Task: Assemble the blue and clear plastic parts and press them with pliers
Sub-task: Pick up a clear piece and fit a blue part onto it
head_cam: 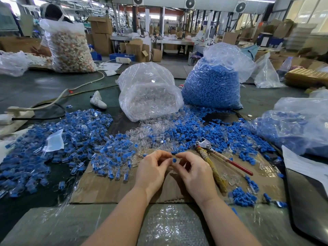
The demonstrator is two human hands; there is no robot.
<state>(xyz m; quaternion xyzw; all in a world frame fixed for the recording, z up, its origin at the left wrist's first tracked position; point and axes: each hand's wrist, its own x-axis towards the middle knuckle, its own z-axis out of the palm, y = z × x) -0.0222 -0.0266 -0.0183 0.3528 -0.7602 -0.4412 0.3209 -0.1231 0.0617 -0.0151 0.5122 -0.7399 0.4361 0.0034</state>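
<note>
Your right hand (pixel 193 172) pinches a small blue part (pixel 174 160) at lower centre of the frame, and your left hand (pixel 154 168) meets it with fingers curled; whether it holds a clear part you cannot tell. The pliers (pixel 215 158) lie on the cardboard (pixel 110 189) just right of your hands, and loose clear parts (pixel 149 134) are heaped above them.

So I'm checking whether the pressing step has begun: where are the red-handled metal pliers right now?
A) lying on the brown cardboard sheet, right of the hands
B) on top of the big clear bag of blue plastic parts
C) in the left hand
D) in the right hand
A: the red-handled metal pliers lie untouched on the brown cardboard sheet, while the left hand and right hand pinch a small blue plastic part between them.
</note>
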